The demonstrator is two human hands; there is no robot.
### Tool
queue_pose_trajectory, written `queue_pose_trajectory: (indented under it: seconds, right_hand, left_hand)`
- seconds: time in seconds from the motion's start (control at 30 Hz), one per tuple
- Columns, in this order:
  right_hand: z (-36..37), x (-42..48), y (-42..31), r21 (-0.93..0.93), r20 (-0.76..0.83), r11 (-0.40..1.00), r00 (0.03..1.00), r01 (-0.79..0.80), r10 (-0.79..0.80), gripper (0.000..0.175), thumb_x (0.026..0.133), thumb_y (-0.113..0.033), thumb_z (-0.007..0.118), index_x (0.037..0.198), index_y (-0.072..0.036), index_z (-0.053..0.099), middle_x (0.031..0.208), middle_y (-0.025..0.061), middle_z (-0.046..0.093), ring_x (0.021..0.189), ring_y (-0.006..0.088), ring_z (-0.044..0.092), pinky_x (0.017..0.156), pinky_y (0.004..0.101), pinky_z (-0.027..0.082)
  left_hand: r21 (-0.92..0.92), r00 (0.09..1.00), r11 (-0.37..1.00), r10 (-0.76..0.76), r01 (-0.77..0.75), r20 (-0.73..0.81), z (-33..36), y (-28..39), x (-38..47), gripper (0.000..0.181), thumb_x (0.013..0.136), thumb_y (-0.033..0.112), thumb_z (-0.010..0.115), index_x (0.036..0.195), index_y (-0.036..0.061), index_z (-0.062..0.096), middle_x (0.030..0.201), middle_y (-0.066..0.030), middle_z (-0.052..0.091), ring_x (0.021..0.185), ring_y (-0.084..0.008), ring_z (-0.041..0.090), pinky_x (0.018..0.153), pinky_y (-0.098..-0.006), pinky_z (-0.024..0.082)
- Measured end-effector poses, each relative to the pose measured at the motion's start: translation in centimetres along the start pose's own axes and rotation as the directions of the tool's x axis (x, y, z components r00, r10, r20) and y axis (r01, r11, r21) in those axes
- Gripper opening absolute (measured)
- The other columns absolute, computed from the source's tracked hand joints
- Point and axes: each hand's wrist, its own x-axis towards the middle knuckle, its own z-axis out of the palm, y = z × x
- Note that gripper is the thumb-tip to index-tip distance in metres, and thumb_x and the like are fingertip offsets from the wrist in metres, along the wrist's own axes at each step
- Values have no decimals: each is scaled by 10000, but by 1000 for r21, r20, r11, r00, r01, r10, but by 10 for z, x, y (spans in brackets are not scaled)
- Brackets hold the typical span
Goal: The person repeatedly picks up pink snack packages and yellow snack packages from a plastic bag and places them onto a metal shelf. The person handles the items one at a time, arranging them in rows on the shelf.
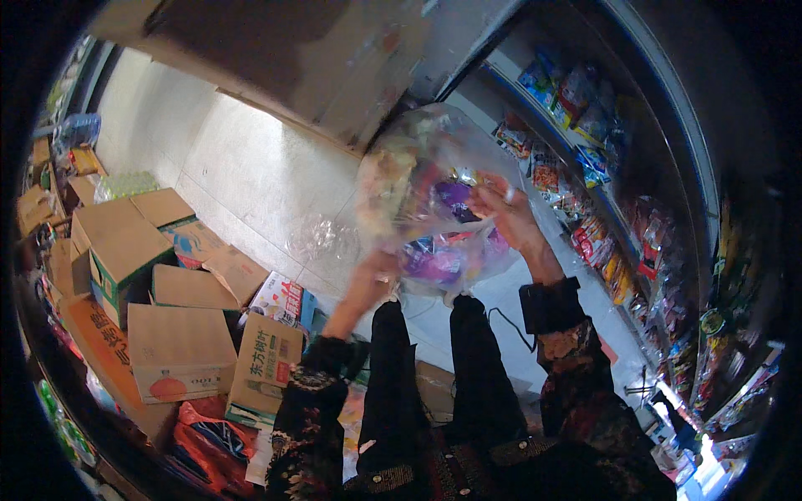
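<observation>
A large clear plastic bag (388, 181) full of colourful packets stands on the floor in front of my feet. My left hand (374, 273) is at its near left edge, blurred, and seems to grip the film. My right hand (501, 203) is at the bag's right side with fingers bent by the bag's rim; whether it pinches the plastic or a packet is unclear. Purple packets (432, 260) show through the film between my hands, and another purple packet (454, 199) lies just left of my right fingers.
Cardboard boxes (182, 351) are heaped at the left, with a red plastic bag (216, 444) below them. Shelves with snack packets (592, 241) run along the right. A large cardboard box (282, 56) stands beyond the bag. Tiled floor (250, 163) shows at the upper left.
</observation>
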Motion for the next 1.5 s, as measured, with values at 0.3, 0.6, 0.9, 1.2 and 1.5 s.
queue_pose_trajectory:
  seconds: [0.3,0.6,0.9,1.2,1.5]
  right_hand:
    - [-50,39,74,-920,30,390,999,45,-44,586,694,-261,665,1195,-60,438,1131,148,523,1047,270,499,884,325,392]
    - [-119,-6,166,-981,-63,158,962,-108,265,222,772,-223,533,860,-33,604,849,168,596,802,339,565,696,423,456]
    - [-41,133,152,-984,37,166,980,70,-194,862,616,-425,687,1241,25,299,1211,226,410,1148,343,387,944,403,335]
    - [-78,119,156,-654,302,747,947,121,111,621,630,-329,703,1146,-79,466,1008,172,564,894,334,562,790,410,445]
    - [63,119,160,-960,-229,261,823,-101,-521,587,740,-391,588,1133,22,449,1071,209,522,1006,339,494,771,394,443]
  left_hand:
    - [910,995,411,-97,52,-13,26,34,143,643,769,288,510,1339,253,216,1382,-132,194,1261,-446,80,850,-725,117]
    - [988,985,126,-138,-83,100,-53,25,149,433,713,174,573,1141,165,504,1314,-150,275,1217,-377,253,894,-695,103]
    - [998,995,-48,-95,-38,33,-63,45,164,398,628,128,596,1018,197,557,1061,-112,449,1070,-290,375,812,-502,288]
    - [967,963,229,-217,-109,160,-70,59,172,343,701,64,539,1043,47,520,984,-130,565,927,-270,539,816,-555,290]
    - [852,976,488,6,-192,217,-74,30,168,256,677,10,498,921,63,554,856,-127,588,814,-292,578,709,-375,467]
